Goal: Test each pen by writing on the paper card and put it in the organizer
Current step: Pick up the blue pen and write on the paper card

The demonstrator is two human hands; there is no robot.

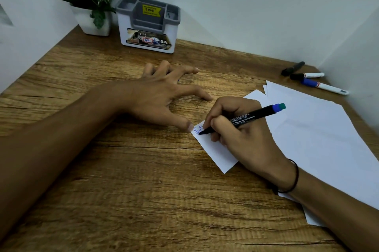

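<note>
Here the right hand (242,128) gripped a black pen (244,118), tip down on the small paper card (215,149), near its top corner beside a blue scribble (198,129). The left hand (162,95) lay spread wide on the bench (102,169), holding nothing, thumb tip pinning the card's top corner. A bit of blue showed under its fingers, too hidden to identify. The card sat at mid-bench, partly under the writing hand, touching the loose white sheets (317,139) at right. The organizer (148,26) stood at the back by the wall, beside the flower vase (94,19); no pens visible in it from this angle. Three more markers (311,79) lay at the far right corner, well apart from the card.

Judgement: test stroke in progress, early in the task. To do it well: keep the thumb down so the card doesn't slide, use light pressure, make a short mark clear of the existing ink so the line reads, then drop the pen upright in an organizer slot.
</note>
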